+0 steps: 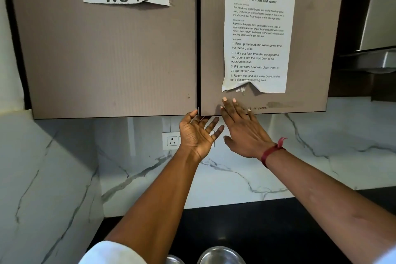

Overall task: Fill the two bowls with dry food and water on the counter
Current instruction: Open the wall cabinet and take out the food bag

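Left hand (198, 133) palm-up, grip open and empty, fingers just under the right cabinet door (310, 49) by the seam, right hand (242, 130) flat and spread on that door, holding nothing, probably opening it for food; two steel bowls (220, 256) wait below on the black bench (278, 231).

Kitchen: wall cabinets (111, 49), marble backsplash (235, 173), dark counter (246, 225), probably range hood (377, 28) at right.
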